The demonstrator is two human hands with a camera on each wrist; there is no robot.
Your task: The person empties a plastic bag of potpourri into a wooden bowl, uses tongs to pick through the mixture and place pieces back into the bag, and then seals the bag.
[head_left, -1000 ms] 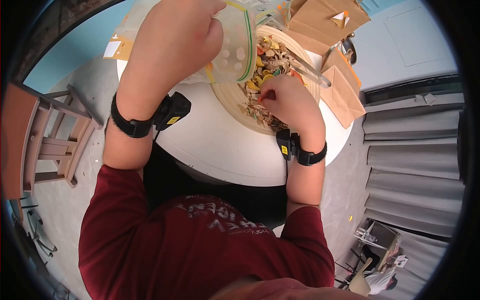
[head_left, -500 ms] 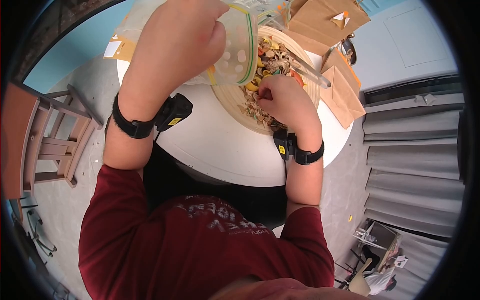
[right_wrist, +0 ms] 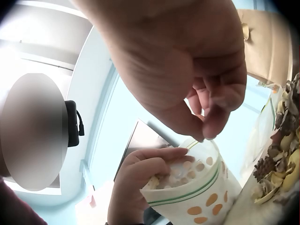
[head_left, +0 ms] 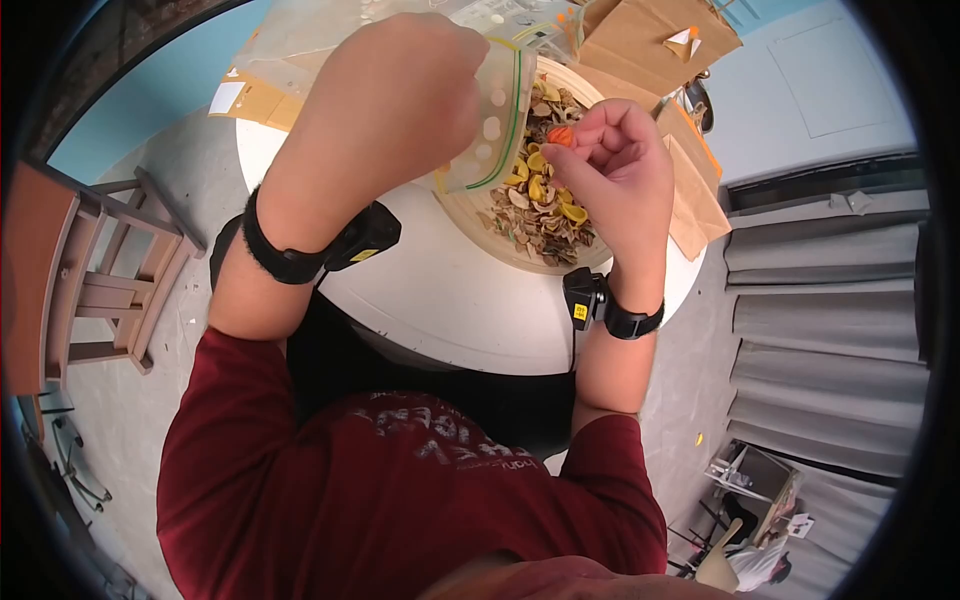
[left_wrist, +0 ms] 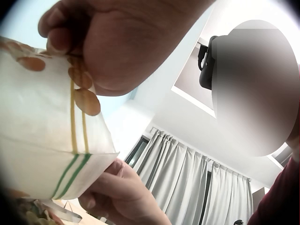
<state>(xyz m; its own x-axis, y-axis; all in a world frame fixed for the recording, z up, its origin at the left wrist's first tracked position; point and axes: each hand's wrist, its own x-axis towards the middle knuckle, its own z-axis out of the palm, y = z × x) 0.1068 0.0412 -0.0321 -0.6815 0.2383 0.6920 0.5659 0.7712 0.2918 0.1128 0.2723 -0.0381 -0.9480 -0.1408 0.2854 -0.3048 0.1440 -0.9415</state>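
My left hand (head_left: 400, 110) grips a clear zip bag (head_left: 490, 140) with pale dots, its mouth banded in green and yellow and held spread toward the pile. My right hand (head_left: 625, 165) is raised over a round woven tray (head_left: 470, 225) and pinches a small orange-red dried piece (head_left: 560, 134) between thumb and fingertips. The tray carries a heap of dried potpourri (head_left: 540, 215) in brown, tan and yellow. From the right wrist view, the pinching fingertips hang just above the bag's mouth (right_wrist: 187, 187), with my left hand (right_wrist: 140, 178) around its far edge.
Brown paper bags (head_left: 645, 50) stand behind and right of the tray on the white round table (head_left: 420, 290). More clear plastic (head_left: 350, 25) and a yellow-brown packet (head_left: 265, 107) lie at the back left. A wooden chair (head_left: 110, 290) stands on the floor at left.
The right hand has lifted off the heap and turned palm up, now showing the orange-red piece. The left hand has shifted right with the bag, whose mouth now overlaps the tray more.
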